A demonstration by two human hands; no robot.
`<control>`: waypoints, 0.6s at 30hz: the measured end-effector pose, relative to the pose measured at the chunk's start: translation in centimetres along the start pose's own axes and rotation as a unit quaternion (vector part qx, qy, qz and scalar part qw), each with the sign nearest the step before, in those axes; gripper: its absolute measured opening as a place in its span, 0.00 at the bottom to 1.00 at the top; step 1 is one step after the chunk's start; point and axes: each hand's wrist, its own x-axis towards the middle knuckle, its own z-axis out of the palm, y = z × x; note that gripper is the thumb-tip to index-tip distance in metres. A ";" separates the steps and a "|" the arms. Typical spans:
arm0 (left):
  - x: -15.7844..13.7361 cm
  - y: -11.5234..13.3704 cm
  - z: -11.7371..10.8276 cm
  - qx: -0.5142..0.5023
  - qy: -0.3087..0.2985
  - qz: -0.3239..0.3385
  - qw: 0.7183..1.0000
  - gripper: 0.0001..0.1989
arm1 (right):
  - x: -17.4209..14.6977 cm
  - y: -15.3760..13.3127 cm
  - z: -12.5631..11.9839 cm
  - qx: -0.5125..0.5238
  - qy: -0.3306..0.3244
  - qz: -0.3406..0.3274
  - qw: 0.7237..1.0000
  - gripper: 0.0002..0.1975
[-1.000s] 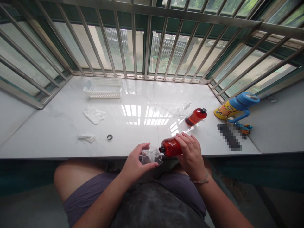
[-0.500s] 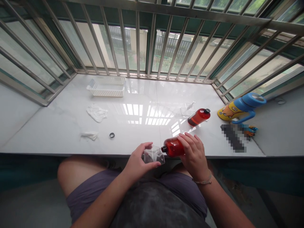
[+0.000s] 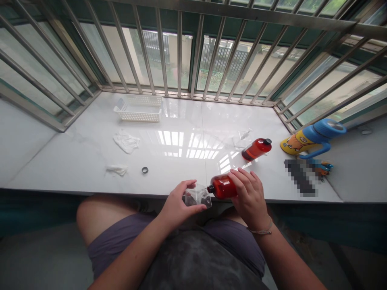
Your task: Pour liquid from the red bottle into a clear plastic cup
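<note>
My left hand (image 3: 180,203) is closed round a clear square bottle (image 3: 198,196), tilted with its neck to the right. In my right hand (image 3: 248,195) lies a red bottle (image 3: 223,186), tipped on its side with its uncapped black neck pointing left. The two mouths meet or nearly touch just over the table's front edge; whether liquid flows between them I cannot make out. A second red bottle (image 3: 256,149) with a black cap stands beyond my right hand. A black ring-shaped cap (image 3: 145,170) lies on the table to the left.
On the white table (image 3: 181,169) are a white basket (image 3: 139,117), crumpled tissues (image 3: 126,142), a smaller tissue (image 3: 117,170) and a clear pump top (image 3: 246,134). At the right stands a blue and yellow flask (image 3: 313,137) beside a blurred-out dark object (image 3: 299,177). Metal bars (image 3: 179,52) line the back.
The whole view has shifted slightly, so things sit a little further right. Both hands keep the same hold, with the two bottles still mouth to mouth.
</note>
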 end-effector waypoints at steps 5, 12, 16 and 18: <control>0.0 0.0 0.0 0.000 0.001 -0.003 1.000 0.40 | 0.2 -0.1 -0.1 -0.004 0.000 -0.004 1.000 0.29; 0.0 -0.1 -0.1 -0.003 0.002 -0.001 1.000 0.40 | 0.4 -0.2 -0.3 -0.008 0.003 -0.005 1.000 0.28; 0.0 0.0 -0.1 -0.008 -0.001 -0.002 1.000 0.40 | 0.3 -0.1 -0.3 -0.009 -0.002 -0.009 1.000 0.28; 0.0 0.0 0.0 -0.011 -0.002 -0.001 1.000 0.40 | 0.3 -0.1 -0.3 -0.010 -0.004 -0.012 1.000 0.29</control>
